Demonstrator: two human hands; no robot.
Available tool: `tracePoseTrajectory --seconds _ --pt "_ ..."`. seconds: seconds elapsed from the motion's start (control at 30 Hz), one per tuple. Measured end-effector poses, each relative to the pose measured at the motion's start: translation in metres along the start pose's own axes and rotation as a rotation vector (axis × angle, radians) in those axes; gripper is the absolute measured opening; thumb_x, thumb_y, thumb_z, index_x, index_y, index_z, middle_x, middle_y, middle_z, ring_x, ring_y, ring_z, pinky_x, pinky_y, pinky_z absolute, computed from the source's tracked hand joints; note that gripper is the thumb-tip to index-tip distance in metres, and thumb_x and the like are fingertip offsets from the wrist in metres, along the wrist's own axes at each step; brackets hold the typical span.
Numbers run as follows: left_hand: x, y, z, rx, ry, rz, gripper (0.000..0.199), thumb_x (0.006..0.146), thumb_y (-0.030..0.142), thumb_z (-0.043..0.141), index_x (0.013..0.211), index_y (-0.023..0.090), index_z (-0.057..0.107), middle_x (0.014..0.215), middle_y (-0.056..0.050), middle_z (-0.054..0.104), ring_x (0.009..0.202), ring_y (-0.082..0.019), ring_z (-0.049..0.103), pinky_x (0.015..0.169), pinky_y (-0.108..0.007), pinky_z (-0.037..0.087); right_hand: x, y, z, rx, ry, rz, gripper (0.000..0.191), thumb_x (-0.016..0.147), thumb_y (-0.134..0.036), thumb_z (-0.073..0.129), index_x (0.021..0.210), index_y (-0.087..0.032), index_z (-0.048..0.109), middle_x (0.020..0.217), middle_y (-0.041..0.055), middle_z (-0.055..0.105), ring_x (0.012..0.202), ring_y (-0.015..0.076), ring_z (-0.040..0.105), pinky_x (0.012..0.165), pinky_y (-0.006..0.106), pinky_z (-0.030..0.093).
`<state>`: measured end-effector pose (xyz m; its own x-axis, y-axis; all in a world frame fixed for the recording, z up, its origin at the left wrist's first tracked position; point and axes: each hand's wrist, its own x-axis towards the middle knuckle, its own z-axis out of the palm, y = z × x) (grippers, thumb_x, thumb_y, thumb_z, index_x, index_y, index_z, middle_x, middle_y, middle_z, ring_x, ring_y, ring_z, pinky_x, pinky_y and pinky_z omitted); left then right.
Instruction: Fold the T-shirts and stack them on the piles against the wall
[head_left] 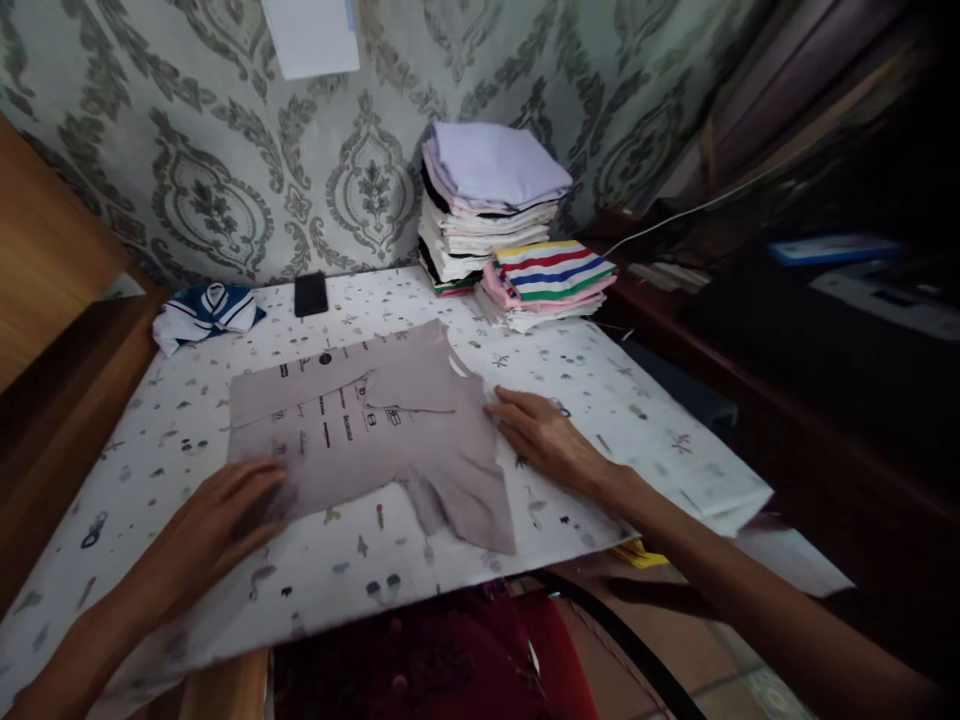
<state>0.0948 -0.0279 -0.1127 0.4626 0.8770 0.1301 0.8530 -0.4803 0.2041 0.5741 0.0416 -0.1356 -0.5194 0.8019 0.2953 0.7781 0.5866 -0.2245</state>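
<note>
A mauve-grey T-shirt [405, 450] with small black prints lies on the table, its far side folded over towards the middle. One sleeve spreads out at the near right. Over the near left corner, by the hem, is my left hand [236, 500], slightly blurred, its fingers stretched out and the thumb apart. My right hand [547, 435] lies flat beside the neck end, with extended fingertips at the fabric's edge. Neither hand shows anything gripped in it.
A tall pile of folded clothes [495, 165] stands against the wall, with a shorter pile topped by striped cloth [555, 270] before it. A black phone [310, 294] and a crumpled blue-and-white garment [210, 312] lie at the back left of the patterned white tablecloth [645, 420].
</note>
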Motion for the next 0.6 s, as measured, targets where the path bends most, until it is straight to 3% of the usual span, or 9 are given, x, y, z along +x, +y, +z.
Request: tracePoseTrajectory --seconds 0.2,0.27,0.37,0.43,0.5,0.6 --pt "-0.028 -0.002 0.007 0.091 -0.004 0.012 0.039 0.092 0.047 0.050 0.126 0.033 0.061 0.127 -0.004 0.067 0.110 -0.025 0.065 0.090 -0.034 0.055 -0.044 -0.030 -0.038 0.150 -0.178 -0.246 0.048 0.092 -0.018 0.053 0.139 -0.026 0.052 0.151 0.0106 0.046 0.140 0.0240 0.042 0.111 0.049 0.042" --pt "-0.028 -0.003 0.005 0.122 0.015 0.047 0.035 0.094 0.042 0.045 0.121 0.031 0.064 0.120 -0.003 0.069 0.104 -0.022 0.068 0.085 -0.031 0.056 -0.046 -0.037 -0.037 0.162 -0.198 -0.279 0.042 0.093 -0.019 0.055 0.134 -0.027 0.057 0.149 0.0094 0.049 0.140 0.0231 0.042 0.112 0.050 0.040" --pt "-0.023 -0.004 0.004 0.168 0.062 0.077 0.033 0.096 0.034 0.038 0.113 0.029 0.067 0.111 -0.003 0.073 0.096 -0.020 0.070 0.081 -0.029 0.057 -0.040 -0.041 -0.025 0.165 -0.159 -0.265 0.022 0.095 -0.019 0.053 0.109 -0.023 0.069 0.139 0.0101 0.059 0.134 0.0232 0.048 0.108 0.048 0.044" --pt "-0.021 -0.004 0.006 0.185 0.111 0.066 0.032 0.096 0.032 0.039 0.107 0.029 0.068 0.106 -0.002 0.074 0.095 -0.021 0.070 0.081 -0.030 0.057 -0.036 -0.043 -0.016 0.185 -0.104 -0.244 0.023 0.098 -0.019 0.048 0.095 -0.021 0.070 0.135 0.0113 0.062 0.133 0.0239 0.050 0.107 0.049 0.045" --pt "-0.019 -0.003 0.006 0.158 0.151 0.039 0.029 0.096 0.033 0.041 0.101 0.028 0.069 0.102 -0.002 0.075 0.093 -0.021 0.070 0.080 -0.031 0.057 -0.034 -0.044 -0.012 0.252 -0.084 -0.234 0.027 0.099 -0.019 0.043 0.094 -0.020 0.069 0.136 0.0118 0.062 0.133 0.0234 0.050 0.108 0.048 0.043" --pt "-0.013 0.000 -0.002 -0.030 0.150 -0.051 0.027 0.095 0.040 0.045 0.099 0.029 0.069 0.101 -0.003 0.075 0.092 -0.022 0.070 0.081 -0.032 0.055 -0.025 -0.039 -0.018 0.461 -0.128 -0.187 0.023 0.101 -0.026 0.043 0.107 -0.022 0.064 0.128 0.0110 0.065 0.128 0.0214 0.054 0.108 0.042 0.044"
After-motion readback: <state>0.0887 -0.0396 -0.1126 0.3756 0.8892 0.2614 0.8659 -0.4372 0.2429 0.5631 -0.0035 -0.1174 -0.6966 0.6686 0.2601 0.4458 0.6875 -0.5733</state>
